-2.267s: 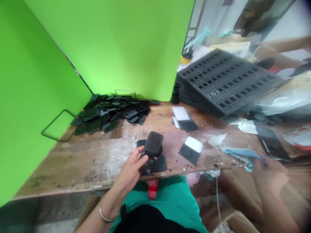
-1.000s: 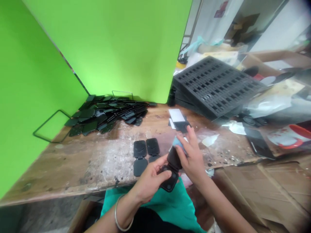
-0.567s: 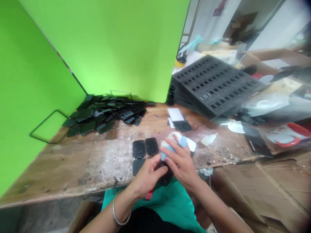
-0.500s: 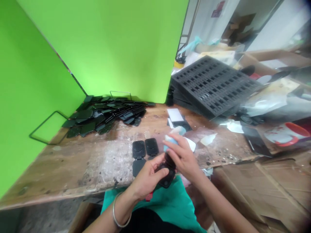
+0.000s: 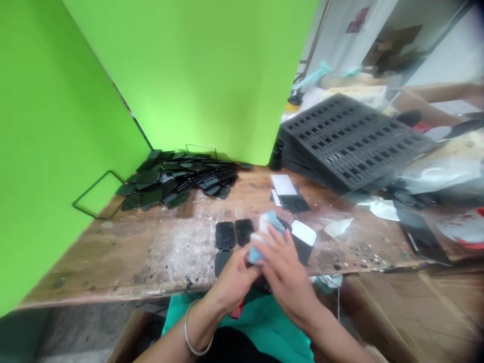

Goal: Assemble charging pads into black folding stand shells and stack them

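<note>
The head view showed bright green flat panels (image 5: 212,75) along the far and left sides of a worn brown wooden counter (image 5: 113,252). A dark grey slotted tray (image 5: 348,141) sat far right; a heap of glossy black flat plates (image 5: 181,176) lay far left. At the near middle, the right hand (image 5: 285,259) bunched its fingers over a soft pale blue and white cloth, while the left hand (image 5: 236,280) appeared to pinch a black hinged piece (image 5: 264,286), mostly hidden between the two hands. Just left, two open black hinged cases (image 5: 225,235) lay side by side. The cloth (image 5: 257,254) bulged beyond the right fingers. Working it well probably called for steadying the piece by its rim, keeping padding under every fingertip, pressing evenly and going lightly near the hinge.
</note>
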Motion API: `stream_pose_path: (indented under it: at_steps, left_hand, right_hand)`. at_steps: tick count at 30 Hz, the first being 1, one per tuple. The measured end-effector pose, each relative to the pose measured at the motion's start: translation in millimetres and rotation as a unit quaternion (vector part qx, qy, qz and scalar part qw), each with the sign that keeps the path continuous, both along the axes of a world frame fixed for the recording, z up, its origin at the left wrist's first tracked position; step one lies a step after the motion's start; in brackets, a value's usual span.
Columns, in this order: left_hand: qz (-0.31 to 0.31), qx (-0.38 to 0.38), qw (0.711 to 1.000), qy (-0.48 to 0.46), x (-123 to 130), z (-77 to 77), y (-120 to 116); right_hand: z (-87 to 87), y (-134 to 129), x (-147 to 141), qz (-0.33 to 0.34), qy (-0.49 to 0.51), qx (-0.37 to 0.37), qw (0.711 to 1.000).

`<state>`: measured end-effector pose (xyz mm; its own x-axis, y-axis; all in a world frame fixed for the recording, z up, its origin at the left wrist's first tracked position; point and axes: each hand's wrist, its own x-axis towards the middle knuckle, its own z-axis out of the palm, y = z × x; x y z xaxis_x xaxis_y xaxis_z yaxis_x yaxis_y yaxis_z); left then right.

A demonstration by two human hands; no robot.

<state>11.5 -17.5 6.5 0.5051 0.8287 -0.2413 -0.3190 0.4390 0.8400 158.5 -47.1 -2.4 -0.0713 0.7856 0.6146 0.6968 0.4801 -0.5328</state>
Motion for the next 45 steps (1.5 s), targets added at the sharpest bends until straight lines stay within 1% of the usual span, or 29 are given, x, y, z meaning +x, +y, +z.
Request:
stream_pose_path:
  at_steps: [1, 2, 4, 6, 8, 9, 11, 13, 14, 15, 16, 18, 19, 21, 23, 25, 28, 30, 31, 33, 35, 36, 37, 39, 40, 41, 42, 43, 45]
  left_hand:
    - [0.004, 0.022, 1.0, 0.008, 0.7, 1.2, -0.8]
    - [0.001, 0.041, 0.999, 0.014, 0.7, 2.6, -1.7]
    - [-0.025, 0.06, 0.998, 0.016, -1.1, 4.4, -4.1]
    - [-0.071, 0.042, 0.997, 0.008, -4.4, 4.3, -6.9]
    - [-0.101, 0.004, 0.995, -0.012, -8.2, 2.7, -9.3]
    - [-0.103, -0.013, 0.994, -0.024, -10.0, 1.9, -10.1]
    - [-0.085, -0.035, 0.995, -0.041, -13.0, 1.1, -10.3]
    - [-0.061, -0.048, 0.996, -0.046, -15.0, 1.7, -8.6]
    - [-0.052, -0.053, 0.996, -0.045, -15.3, 2.2, -7.3]
    - [-0.045, -0.055, 0.997, -0.043, -15.2, 2.6, -5.9]
    - [-0.037, -0.054, 0.997, -0.04, -14.5, 2.8, -4.5]
    - [-0.017, -0.037, 0.999, -0.033, -12.1, 2.3, -2.1]
    - [-0.003, -0.022, 0.999, -0.025, -10.7, 1.8, -1.4]
    - [0.022, 0.015, 1.0, -0.009, -8.4, 0.9, -1.4]
    - [0.02, 0.05, 0.999, 0.002, -7.7, 0.4, -3.3]
    - [-0.017, 0.057, 0.998, 0.002, -8.9, 0.3, -6.1]
    - [-0.071, 0.026, 0.997, 0.005, -13.8, 0.2, -8.9]
    - [-0.072, 0.012, 0.997, 0.01, -18.5, 0.5, -8.0]
    - [-0.061, 0.01, 0.998, 0.011, -20.8, 0.9, -6.7]
    - [-0.029, 0.003, 0.999, 0.013, -24.0, 1.9, -3.2]
    - [-0.004, -0.008, 1.0, 0.017, -24.0, 2.4, 0.3]
    - [0.007, -0.01, 1.0, 0.018, -22.6, 2.2, 1.6]
    - [0.016, -0.007, 1.0, 0.017, -20.5, 1.7, 2.5]
    - [0.03, 0.012, 0.999, 0.012, -15.9, 0.3, 3.0]
    - [0.034, 0.025, 0.999, 0.011, -14.1, -0.1, 2.5]
    - [0.032, 0.038, 0.999, 0.013, -13.2, -0.1, 1.6]
    - [0.023, 0.05, 0.998, 0.016, -13.1, 0.5, 0.2]
    - [0.004, 0.055, 0.998, 0.017, -13.9, 1.7, -1.7]
    - [-0.059, 0.046, 0.997, 0.013, -17.1, 5.6, -6.8]
  right_hand:
    - [-3.0, 1.4, -6.4, 0.015, -0.035, -0.005, 0.999]
    - [-5.1, 5.2, -9.5, 0.007, -0.055, -0.011, 0.998]
    - [-6.6, 18.7, -5.9, -0.033, -0.04, -0.025, 0.998]
    - [-5.4, 35.6, 7.9, -0.049, 0.025, -0.058, 0.997]
    - [-3.0, 50.5, 26.3, -0.049, 0.096, -0.121, 0.987]
    - [-1.5, 55.8, 35.3, -0.058, 0.128, -0.153, 0.978]
    - [2.1, 60.3, 49.0, -0.118, 0.184, -0.195, 0.956]
    - [6.2, 55.6, 52.9, -0.199, 0.213, -0.176, 0.94]
    - [7.7, 50.1, 50.3, -0.227, 0.211, -0.146, 0.939]
    - [8.3, 43.0, 44.8, -0.234, 0.194, -0.105, 0.947]
    - [7.7, 35.1, 36.6, -0.213, 0.164, -0.058, 0.962]
    - [2.8, 20.0, 15.7, -0.101, 0.077, 0.022, 0.992]
    - [-0.9, 14.6, 4.9, -0.036, 0.028, 0.036, 0.998]
    - [-8.4, 11.5, -12.2, 0.029, -0.047, 0.033, 0.998]
    - [-12.7, 19.2, -18.4, 0.013, -0.059, 0.011, 0.998]
    - [-12.3, 34.5, -11.7, -0.015, -0.009, -0.022, 1.0]
    - [-7.7, 59.0, 16.5, -0.038, 0.091, -0.122, 0.988]
    - [-5.3, 68.9, 38.9, -0.077, 0.123, -0.176, 0.974]
    - [-4.3, 70.6, 48.1, -0.111, 0.132, -0.186, 0.967]
    - [-2.3, 66.9, 57.4, -0.189, 0.145, -0.162, 0.958]
    - [0.2, 54.5, 50.2, -0.232, 0.154, -0.101, 0.955]
    - [1.3, 46.2, 40.8, -0.223, 0.149, -0.063, 0.961]
    - [2.1, 37.8, 28.7, -0.183, 0.13, -0.032, 0.974]
    - [1.6, 24.7, 2.6, -0.051, 0.052, 0.012, 0.997]
    - [0.3, 21.9, -8.1, -0.003, 0.001, 0.014, 1.0]
    - [-1.6, 22.2, -15.5, 0.023, -0.036, 0.015, 0.999]
    - [-3.8, 25.3, -18.8, 0.026, -0.055, 0.01, 0.998]
    - [-6.0, 30.7, -18.2, 0.01, -0.052, 0.004, 0.999]
    - [-9.5, 44.1, -7.6, -0.036, 0.008, -0.018, 0.999]
